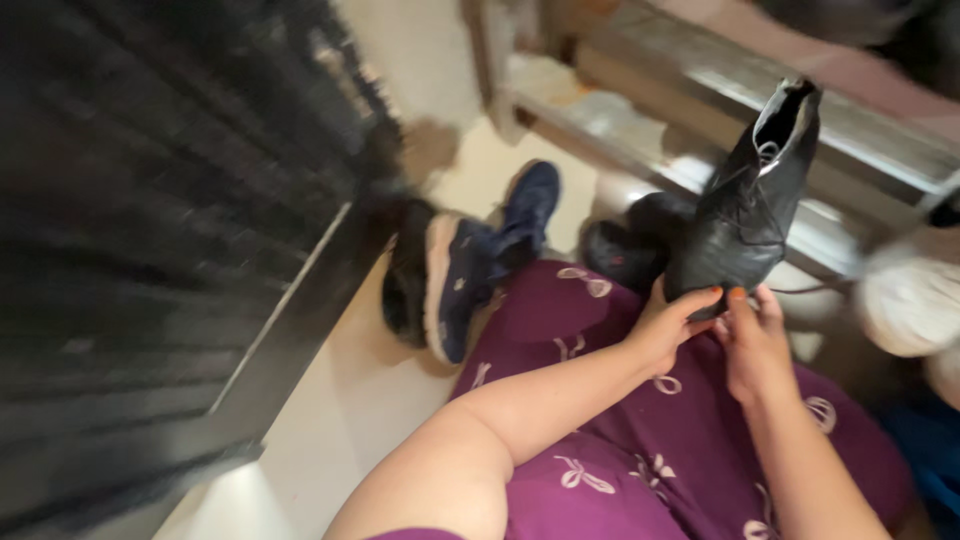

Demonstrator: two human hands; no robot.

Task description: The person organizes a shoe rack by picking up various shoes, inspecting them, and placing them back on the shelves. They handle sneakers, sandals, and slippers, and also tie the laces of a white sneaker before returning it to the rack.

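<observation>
Head view: we hold black lace-up boot (745,210) upright over purple-clad lap, left hand (668,328) and right hand (755,345) both gripping its sole end. Laces hang loose, undone. Navy shoes (480,265) lie untouched on floor (330,400) beside.

Blurred downward view onto a purple bow-patterned lap (640,450). Left hand (668,325) and right hand (752,340) both gripping the toe end of a black lace-up boot (745,215), held upright, shaft tilted to the right. On the pale floor (340,390), navy shoes (480,255) beside a low metal shelf (700,95).
</observation>
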